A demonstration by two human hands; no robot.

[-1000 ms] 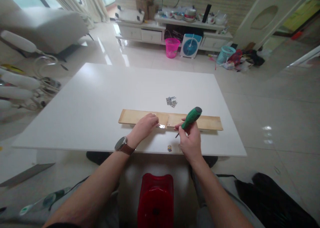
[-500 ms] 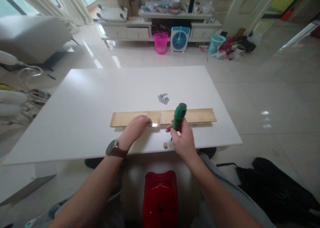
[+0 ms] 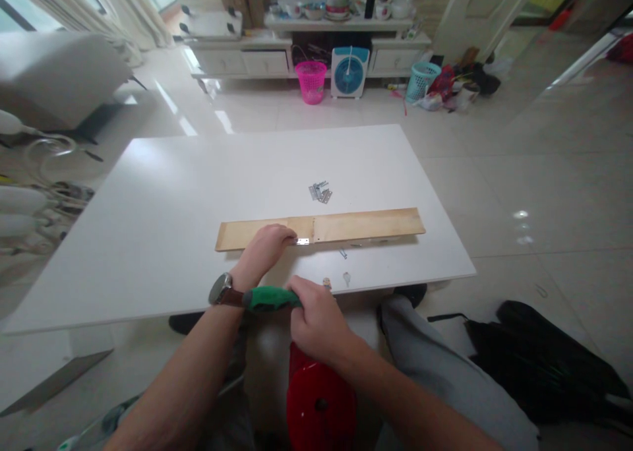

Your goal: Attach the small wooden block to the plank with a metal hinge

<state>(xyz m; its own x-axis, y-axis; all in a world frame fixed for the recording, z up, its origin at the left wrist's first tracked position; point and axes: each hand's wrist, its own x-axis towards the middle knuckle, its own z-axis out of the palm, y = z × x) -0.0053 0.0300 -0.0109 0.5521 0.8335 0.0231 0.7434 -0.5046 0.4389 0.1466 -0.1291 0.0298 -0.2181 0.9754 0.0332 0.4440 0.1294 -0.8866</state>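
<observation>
"One wooden board point(image 3: 366, 225) lies crosswise on the white surface point(image 3: 173, 194). Take me along from its left end."

"First comes a watch point(image 3: 221, 289), strapped on just behind the left hand point(image 3: 267, 246). That hand reaches over the board, its fingers gripping the left end of a small metal plate point(image 3: 302, 241) at the board's near edge."

"And the green-handled screwdriver point(image 3: 270, 299)?"

"Its handle points left. The right hand point(image 3: 319, 316) is closed round its other end, by the near edge of the surface, and hides the shaft."

"What's farther right?"

"A pile of small metal parts point(image 3: 320, 192) beyond the board. Then, on the near side, a little sticker point(image 3: 326, 283) close to the right hand, some loose screws point(image 3: 343, 254), and a pale object point(image 3: 347, 278) too small to identify."
</observation>
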